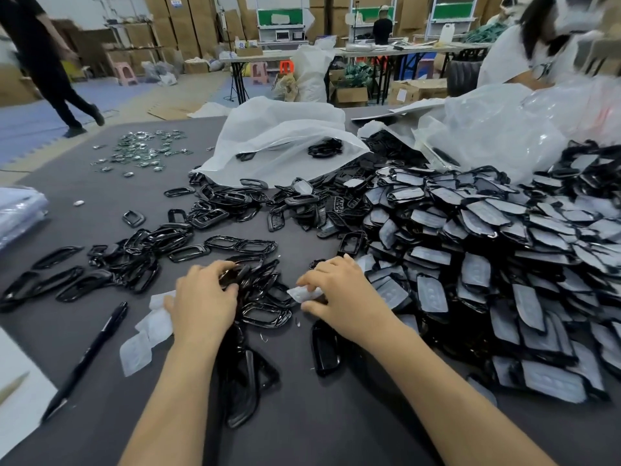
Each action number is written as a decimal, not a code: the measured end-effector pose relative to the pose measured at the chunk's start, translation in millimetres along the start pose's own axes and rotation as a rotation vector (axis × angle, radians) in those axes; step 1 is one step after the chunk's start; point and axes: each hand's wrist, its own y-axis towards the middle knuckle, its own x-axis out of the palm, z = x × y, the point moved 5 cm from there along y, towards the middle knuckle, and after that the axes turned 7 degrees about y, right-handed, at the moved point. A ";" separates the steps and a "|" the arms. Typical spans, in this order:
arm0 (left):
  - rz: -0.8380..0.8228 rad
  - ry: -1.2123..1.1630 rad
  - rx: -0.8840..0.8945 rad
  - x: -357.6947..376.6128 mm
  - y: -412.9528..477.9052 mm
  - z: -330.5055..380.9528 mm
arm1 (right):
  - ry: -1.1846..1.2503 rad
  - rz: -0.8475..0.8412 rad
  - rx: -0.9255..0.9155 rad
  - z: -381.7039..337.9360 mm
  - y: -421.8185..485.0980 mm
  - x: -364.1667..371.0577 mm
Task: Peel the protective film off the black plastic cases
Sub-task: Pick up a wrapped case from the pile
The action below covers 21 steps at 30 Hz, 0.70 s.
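Warehouse workshop: stacked cartons (188, 25), worktables (268, 57).

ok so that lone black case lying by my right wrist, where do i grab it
Pinch the lone black case across its narrow width, at mid-length, coming straight down from above. It lies flat and apart on the grey table, long axis pointing away, and the right hand is nearest.

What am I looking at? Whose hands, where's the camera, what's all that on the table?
No robot: these are a person's two bare hands. The single picture comes from a camera worn on their head, looking down. The left hand grips a black case; the right hand pinches a strip of protective film in its fingers. On the grey table: a heap of film-covered cases at right, bare glossy cases at left, peeled films, a pen, and white bags behind.
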 end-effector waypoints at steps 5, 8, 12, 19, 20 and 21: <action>0.061 -0.181 0.039 -3.6 0.6 1.9 | -0.047 0.051 -0.026 -3.9 0.2 0.3; 0.176 -0.299 0.099 -10.7 -0.7 7.2 | 0.092 0.165 -0.030 -3.0 -1.2 -7.4; 0.228 -0.612 0.088 -19.6 -2.5 12.9 | 0.450 0.538 0.013 6.2 -12.6 -45.5; -0.133 -0.994 0.257 -5.4 -33.8 63.0 | 0.726 0.963 0.141 45.5 -46.3 -119.7; -0.177 -0.979 0.315 -2.5 -40.9 70.8 | 0.756 0.969 0.182 52.8 -52.5 -128.3; -0.211 -0.965 0.365 0.2 -46.9 77.5 | 0.814 0.964 0.224 60.2 -58.4 -135.0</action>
